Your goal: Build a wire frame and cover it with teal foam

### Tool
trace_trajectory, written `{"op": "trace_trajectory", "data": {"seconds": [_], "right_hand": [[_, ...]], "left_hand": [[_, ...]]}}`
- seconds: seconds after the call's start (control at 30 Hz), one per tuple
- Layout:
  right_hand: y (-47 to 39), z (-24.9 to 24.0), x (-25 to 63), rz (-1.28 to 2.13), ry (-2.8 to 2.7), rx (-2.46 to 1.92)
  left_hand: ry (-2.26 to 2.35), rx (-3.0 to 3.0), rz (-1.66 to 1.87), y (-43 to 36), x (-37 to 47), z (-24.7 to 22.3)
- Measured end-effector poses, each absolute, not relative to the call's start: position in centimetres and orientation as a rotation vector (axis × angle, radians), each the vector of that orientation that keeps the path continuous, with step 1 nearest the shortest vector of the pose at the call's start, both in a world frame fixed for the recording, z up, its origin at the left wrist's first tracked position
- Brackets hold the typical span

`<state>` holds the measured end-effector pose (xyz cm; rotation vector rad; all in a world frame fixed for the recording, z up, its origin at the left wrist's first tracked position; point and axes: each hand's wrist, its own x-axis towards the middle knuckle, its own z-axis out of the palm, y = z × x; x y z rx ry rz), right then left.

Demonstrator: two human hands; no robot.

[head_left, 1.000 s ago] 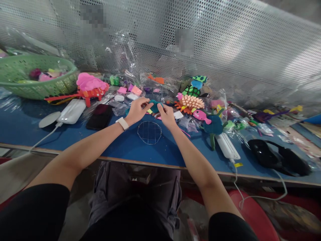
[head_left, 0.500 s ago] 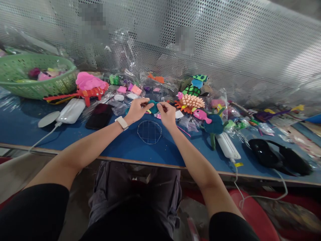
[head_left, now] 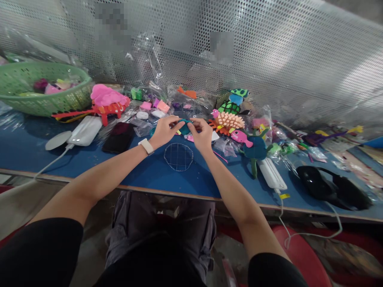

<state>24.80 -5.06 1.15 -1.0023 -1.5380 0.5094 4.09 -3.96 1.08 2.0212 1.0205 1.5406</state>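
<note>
A small dark teal piece point(head_left: 185, 127) is pinched between my two hands above the blue table point(head_left: 167, 179). My left hand point(head_left: 166, 130), with a pale band on its wrist, grips the piece's left side. On the opposite side, my right hand point(head_left: 201, 133) holds it between thumb and fingers. Just below the hands, a round wire grid point(head_left: 178, 157) lies flat on the table. Pink scraps point(head_left: 189, 138) lie close behind the fingers, partly hidden.
A green basket point(head_left: 44, 103) stands at the far left, near a red and pink figure point(head_left: 109, 101), a white power bank point(head_left: 86, 130) and a dark phone point(head_left: 119, 137). Colourful figures point(head_left: 229, 121), another power bank point(head_left: 272, 173) and black goggles point(head_left: 317, 183) are to the right.
The fingers of both hands have shifted slightly on the teal piece, and its outline looks different, more bent at the top. The wire grid has stayed in place.
</note>
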Motion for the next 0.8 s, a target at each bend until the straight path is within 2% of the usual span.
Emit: {"op": "trace_trajectory", "data": {"seconds": [0.6, 0.8], "right_hand": [[-4.5, 1.2, 25.0, 0.665, -1.524, -0.885], [-3.9, 0.9, 25.0, 0.657, -1.448, -0.861]], "left_hand": [[0.903, 1.989, 1.474, -3.8, 4.0, 1.4], [0.965, 1.93, 1.583, -3.8, 4.0, 1.6]]}}
